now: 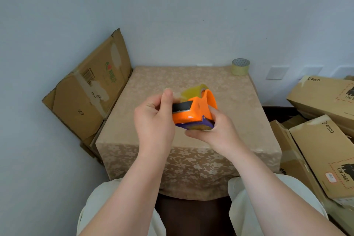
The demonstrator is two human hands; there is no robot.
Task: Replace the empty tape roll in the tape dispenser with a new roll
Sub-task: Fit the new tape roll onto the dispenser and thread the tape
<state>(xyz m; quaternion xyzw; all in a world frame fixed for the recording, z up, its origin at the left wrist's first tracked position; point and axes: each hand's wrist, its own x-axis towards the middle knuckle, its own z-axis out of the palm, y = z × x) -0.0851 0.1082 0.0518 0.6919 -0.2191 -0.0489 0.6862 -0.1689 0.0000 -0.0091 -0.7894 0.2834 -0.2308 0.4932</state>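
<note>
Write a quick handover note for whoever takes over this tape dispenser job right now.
Left hand: pinching the free end of the tape strip at the dispenser's front.
Right hand: grip on the orange tape dispenser, held above the covered table.
A tape roll is mounted in the dispenser.
A second tape roll stands at the table's far right corner.
Left: feed the strip to the cutter, set dispenser down.

Left of the hands, the flattened carton [90,90] reads "SCP"; right, stacked boxes [323,140] read "PICO" and, seemingly, "UN 3481".
</note>
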